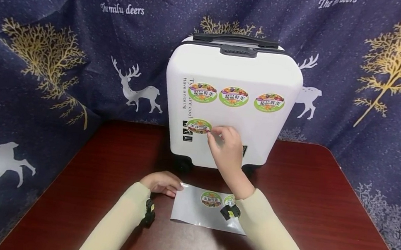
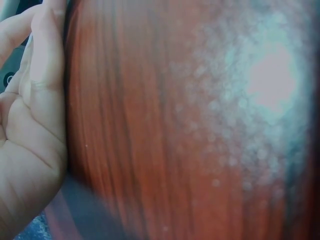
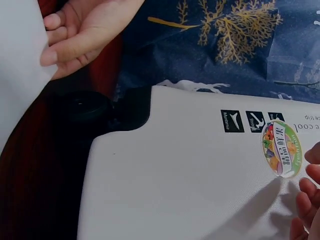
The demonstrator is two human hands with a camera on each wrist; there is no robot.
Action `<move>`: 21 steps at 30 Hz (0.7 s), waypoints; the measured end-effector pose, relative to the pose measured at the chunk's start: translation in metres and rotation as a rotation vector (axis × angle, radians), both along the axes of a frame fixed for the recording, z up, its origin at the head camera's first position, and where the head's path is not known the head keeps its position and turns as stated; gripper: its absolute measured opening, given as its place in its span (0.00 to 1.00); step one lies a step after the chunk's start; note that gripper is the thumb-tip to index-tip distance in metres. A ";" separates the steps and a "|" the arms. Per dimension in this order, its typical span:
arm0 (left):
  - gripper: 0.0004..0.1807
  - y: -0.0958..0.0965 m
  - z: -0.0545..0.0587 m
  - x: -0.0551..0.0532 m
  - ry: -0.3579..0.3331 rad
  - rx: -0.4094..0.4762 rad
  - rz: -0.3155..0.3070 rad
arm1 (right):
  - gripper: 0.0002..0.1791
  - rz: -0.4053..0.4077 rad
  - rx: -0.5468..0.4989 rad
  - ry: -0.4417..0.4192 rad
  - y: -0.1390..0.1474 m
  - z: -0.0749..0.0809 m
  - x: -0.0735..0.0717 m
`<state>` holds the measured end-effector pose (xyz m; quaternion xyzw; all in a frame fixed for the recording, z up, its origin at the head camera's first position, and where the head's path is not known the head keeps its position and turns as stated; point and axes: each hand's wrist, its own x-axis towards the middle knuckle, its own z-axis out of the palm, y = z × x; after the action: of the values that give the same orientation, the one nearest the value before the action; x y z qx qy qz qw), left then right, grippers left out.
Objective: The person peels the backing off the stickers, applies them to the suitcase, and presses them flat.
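A white suitcase (image 1: pixel 235 69) stands upright on the table, with three oval fruit stickers in a row, one of them the middle sticker (image 1: pixel 234 97). Lower left on its front is another oval sticker (image 3: pixel 281 149), upside down in the head view. My right hand (image 1: pixel 227 147) pinches this sticker's right edge between thumb and forefinger, close against the suitcase. On the table lies a pale sticker sheet (image 1: pixel 186 208) bearing two visible stickers, one partly behind my right wrist. My left hand (image 1: pixel 163 183) grips the sheet's far left corner, thumb on top.
The reddish-brown table (image 1: pixel 301 187) has rounded far corners. Behind it hangs a dark blue cloth (image 1: pixel 158 36) printed with deer and golden trees. Black wheels (image 1: pixel 182 163) sit under the suitcase. Each wrist wears a small black camera (image 1: pixel 149 213).
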<state>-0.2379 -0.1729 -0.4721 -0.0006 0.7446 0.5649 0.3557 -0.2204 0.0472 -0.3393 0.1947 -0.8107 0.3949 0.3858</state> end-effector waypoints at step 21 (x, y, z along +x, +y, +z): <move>0.14 0.001 0.000 0.002 0.004 -0.006 0.015 | 0.05 0.160 0.044 -0.332 0.026 -0.043 0.031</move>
<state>-0.2358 -0.1719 -0.4724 -0.0060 0.7469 0.5654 0.3499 -0.1892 0.0735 -0.3823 0.1991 -0.8536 0.4333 0.2096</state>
